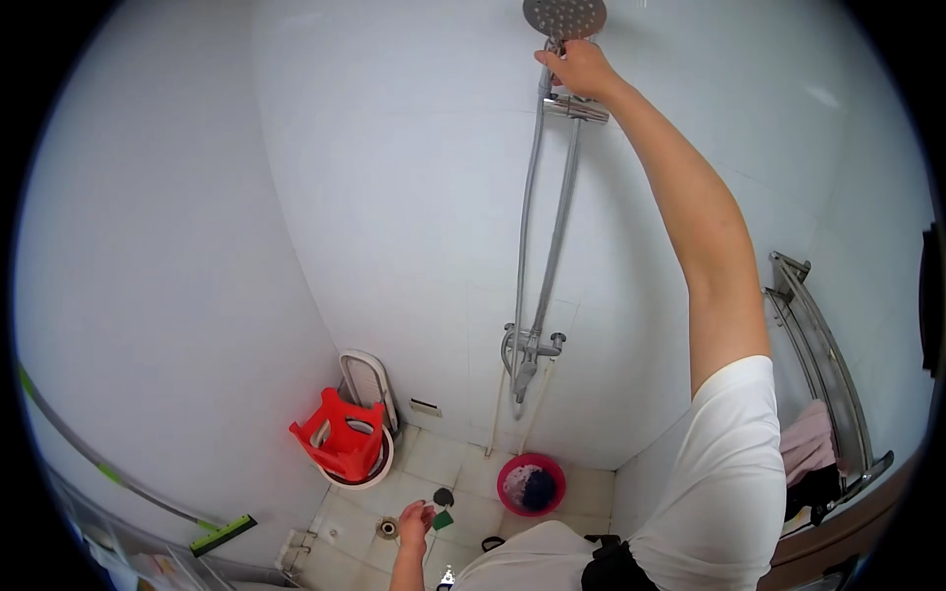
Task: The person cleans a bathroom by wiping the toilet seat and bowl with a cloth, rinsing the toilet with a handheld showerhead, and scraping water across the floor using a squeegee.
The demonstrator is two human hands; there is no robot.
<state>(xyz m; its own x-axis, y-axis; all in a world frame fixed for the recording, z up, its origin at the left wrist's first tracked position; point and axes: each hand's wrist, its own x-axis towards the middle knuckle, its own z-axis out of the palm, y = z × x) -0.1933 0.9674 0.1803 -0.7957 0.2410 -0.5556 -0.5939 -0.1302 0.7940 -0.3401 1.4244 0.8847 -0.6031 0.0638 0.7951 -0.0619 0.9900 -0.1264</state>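
Observation:
High on the white wall, my right hand [581,69] is closed around the handle of the round shower head [565,18], just above the chrome bracket [576,108]. A hose and a metal pipe [560,231] run down from there to the mixer tap [532,345]. Low in the view, my left hand [416,524] is held over the tiled floor with its fingers bent. A green pad [442,519] shows right beside its fingertips; whether the fingers touch it is unclear.
A red stool [345,433] sits upside down in a white basin at the left corner. A pink basin [559,484] with cloths stands below the tap. A green squeegee [224,535] leans at the left; a towel rack [833,345] is on the right wall.

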